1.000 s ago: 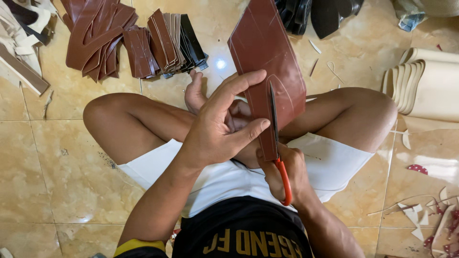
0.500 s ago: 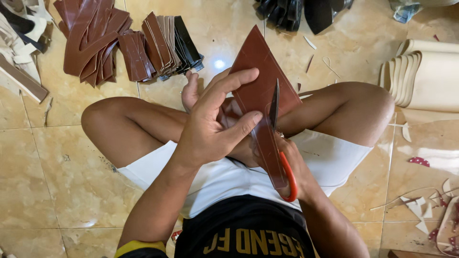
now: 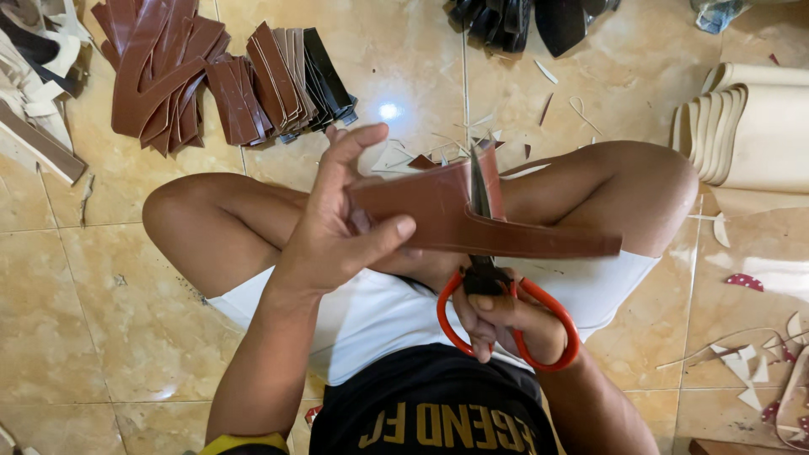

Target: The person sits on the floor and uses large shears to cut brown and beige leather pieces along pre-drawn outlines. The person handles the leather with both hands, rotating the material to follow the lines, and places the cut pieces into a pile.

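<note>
1. Here, the left hand [image 3: 337,240] pinches the brown leather piece [image 3: 472,221] at its nine-o'clock end; its long axis runs nine to three above the lap.
2. The right hand [image 3: 506,324], fingers closed through the orange-handled scissors [image 3: 484,278], sits at six o'clock, blades pointing twelve across the piece.
3. Open tiled floor [image 3: 101,320] lies at nine; the brown strip pile [image 3: 211,80] at eleven.

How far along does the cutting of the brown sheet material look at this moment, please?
Done: a pile of cut brown strips lies on the tiled floor, with offcut scraps at the right. In hand: the left hand holds a brown piece while the right hand works orange-handled scissors partway into it. Left: this cut is unfinished, and cream rolled sheets lie uncut.
</note>
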